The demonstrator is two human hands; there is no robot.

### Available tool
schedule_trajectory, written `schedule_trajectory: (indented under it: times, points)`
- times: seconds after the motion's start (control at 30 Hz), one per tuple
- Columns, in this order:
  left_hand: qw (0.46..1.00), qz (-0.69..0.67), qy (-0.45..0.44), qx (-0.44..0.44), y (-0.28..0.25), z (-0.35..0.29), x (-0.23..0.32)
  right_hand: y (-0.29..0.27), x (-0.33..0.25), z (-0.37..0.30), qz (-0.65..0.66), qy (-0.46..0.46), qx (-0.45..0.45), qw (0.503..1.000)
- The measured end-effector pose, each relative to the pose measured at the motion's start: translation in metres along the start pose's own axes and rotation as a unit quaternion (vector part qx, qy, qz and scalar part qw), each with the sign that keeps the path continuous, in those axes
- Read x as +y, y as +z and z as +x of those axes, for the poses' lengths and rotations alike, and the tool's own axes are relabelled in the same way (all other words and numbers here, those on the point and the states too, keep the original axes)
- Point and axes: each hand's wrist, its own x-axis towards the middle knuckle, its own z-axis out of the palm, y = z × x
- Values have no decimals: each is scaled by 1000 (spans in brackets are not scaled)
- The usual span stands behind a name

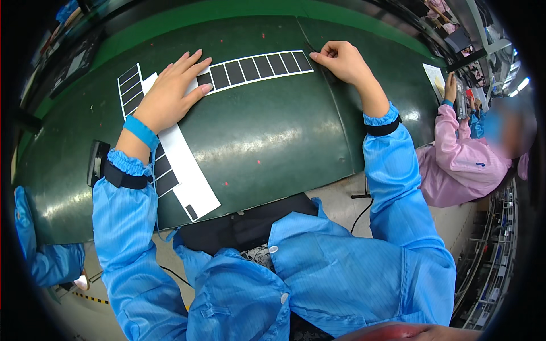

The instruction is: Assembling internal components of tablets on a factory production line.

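My left hand [173, 91] lies with fingers spread over the left end of a white strip of black rectangular stickers [250, 69]. At that strip's right end, my right hand [340, 59] is closed in a pinch. A thin dark piece [310, 48] shows at its fingertips, too small to make out fully. Under my left wrist runs a long white strip [185, 162], mostly blank, with one black rectangle [191, 212] at its near end. It partly covers another sheet of black rectangles [131, 92].
All this lies on a green table mat [267, 136] with a seam right of centre. A black object [98, 162] stands beside my left forearm. To the right, a person in pink [463, 159] sits near a white paper [434, 79]. Another person's blue sleeve [54, 261] is at left.
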Motion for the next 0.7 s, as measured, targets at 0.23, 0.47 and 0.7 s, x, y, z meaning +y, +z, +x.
schedule_trajectory:
  times: [0.23, 0.47, 0.7]
  points:
    - [1000, -4, -2, -2, -1, 1, 2, 5, 10, 5, 78, 10, 67, 995]
    - [1000, 1, -3, -3, -1, 1, 1, 8, 8, 6, 155, 45, 58, 985]
    - [1000, -4, -3, 1, 1, 0, -1, 8, 7, 6, 108, 19, 88, 990]
